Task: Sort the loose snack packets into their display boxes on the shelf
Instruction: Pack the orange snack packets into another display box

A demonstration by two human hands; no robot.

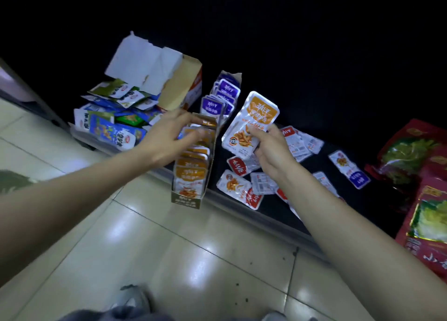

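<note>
**Orange packet held beside its display box**

A pale tiled floor (169, 248) runs up to a low dark shelf (362, 211). At the right end of the shelf lie big red bags (425, 224) picturing green leaves, with large Chinese characters that are cut off. At the left a carton (150, 61) with torn white flaps holds blue and green packets (108, 129).

Between them stands the orange box (186, 199). Its long axis points away from the person and its front overhangs the shelf edge. A row of orange-banded packets stands inside. Behind it is a purple box (222, 95). Loose red packets (239, 190) and a purple packet (350, 168) lie flat on the shelf to the right, some showing barcodes.

The right hand (271, 151) grips an orange packet (251, 122) by its lower end, just right of the orange box. The packet's long axis slants up and away, and its orange band of blurred Chinese characters is farthest from the person. The left hand (167, 136) bends its fingers over the box's far packets; blur hides whether they pinch any.
</note>
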